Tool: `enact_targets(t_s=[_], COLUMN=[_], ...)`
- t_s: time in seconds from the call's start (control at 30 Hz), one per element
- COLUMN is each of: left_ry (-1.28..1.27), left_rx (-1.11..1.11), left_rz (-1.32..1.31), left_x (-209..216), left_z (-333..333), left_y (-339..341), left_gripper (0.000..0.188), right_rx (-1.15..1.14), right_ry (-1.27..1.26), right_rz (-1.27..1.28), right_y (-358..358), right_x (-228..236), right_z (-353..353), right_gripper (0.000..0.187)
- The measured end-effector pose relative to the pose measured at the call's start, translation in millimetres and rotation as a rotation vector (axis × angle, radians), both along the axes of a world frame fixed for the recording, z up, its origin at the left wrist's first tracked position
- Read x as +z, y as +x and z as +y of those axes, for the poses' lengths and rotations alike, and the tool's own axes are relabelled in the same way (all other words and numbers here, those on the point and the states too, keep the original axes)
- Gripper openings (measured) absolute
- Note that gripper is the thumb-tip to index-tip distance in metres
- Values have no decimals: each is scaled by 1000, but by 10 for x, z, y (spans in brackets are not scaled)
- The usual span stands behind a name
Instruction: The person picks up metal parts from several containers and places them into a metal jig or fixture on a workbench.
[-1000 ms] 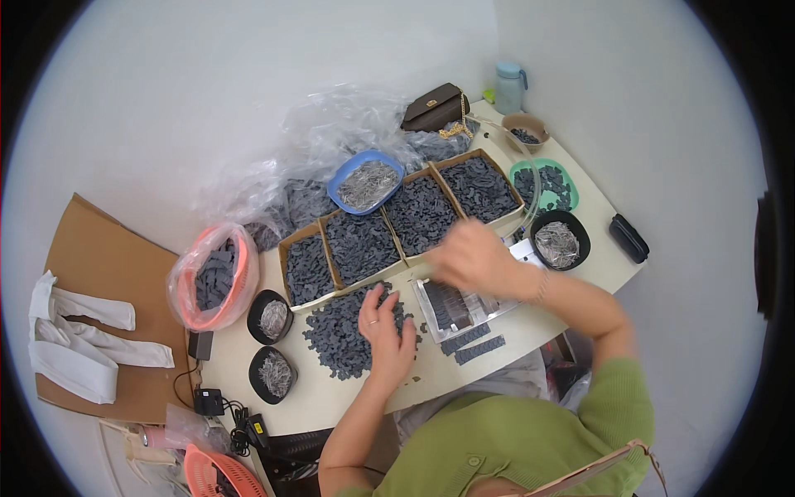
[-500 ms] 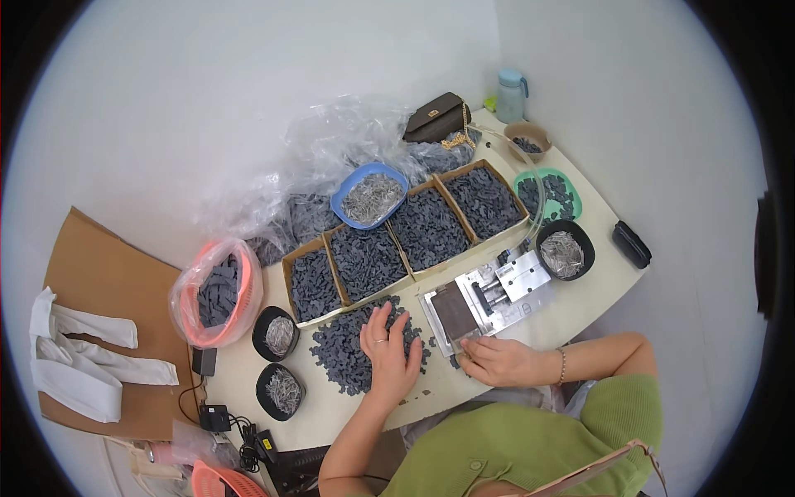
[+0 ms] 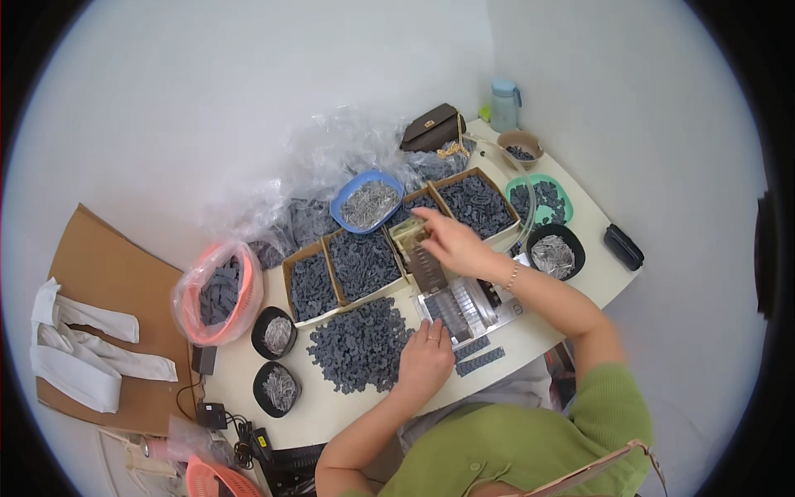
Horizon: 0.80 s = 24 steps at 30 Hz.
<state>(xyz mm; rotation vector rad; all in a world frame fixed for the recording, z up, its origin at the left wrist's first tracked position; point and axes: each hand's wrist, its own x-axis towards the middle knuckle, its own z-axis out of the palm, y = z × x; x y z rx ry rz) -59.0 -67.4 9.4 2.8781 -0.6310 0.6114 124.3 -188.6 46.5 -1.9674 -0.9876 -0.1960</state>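
Gripping one end of a brownish see-through plate (image 3: 428,275), the right hand (image 3: 455,245) holds it tilted at the far left side of a metal fixture (image 3: 507,312); whether its lower edge touches the fixture cannot be told. The left hand (image 3: 426,358) has its fingers on the fixture's near left corner, beside a row of grey pieces (image 3: 448,316) lying in it; whether they grasp the edge is unclear. Two grey toothed strips (image 3: 480,363) lie on the table (image 3: 331,407) just in front of the fixture. Left of it spreads a loose pile of small grey parts (image 3: 354,346), and behind that stands a divided cardboard box (image 3: 332,272) filled with similar parts. A blue tray (image 3: 335,209) of metal pins sits against the box's back edge.
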Motion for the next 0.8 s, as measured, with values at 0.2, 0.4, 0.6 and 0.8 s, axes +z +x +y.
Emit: enact_targets(t_s=[0.2,0.4,0.6,0.8], left_ry=[225,-120,-668,-494], left_rx=[24,7,312,296], left_rz=[129,274,-155,-97], left_x=[18,146,678,737], left_z=[-91,180,1104,1412], left_y=[100,318,547,472], left_gripper=[13,7,5,10], right_rx=[98,-141,-126,-184], right_ry=[-186,-338,-566,-447], right_rz=[-44,-99,-332,-304], right_y=[231,872,810,844], right_x=[13,-51,-193,-177], right_z=[-142,-768,-666,-688], right_gripper=[43,20,14,10])
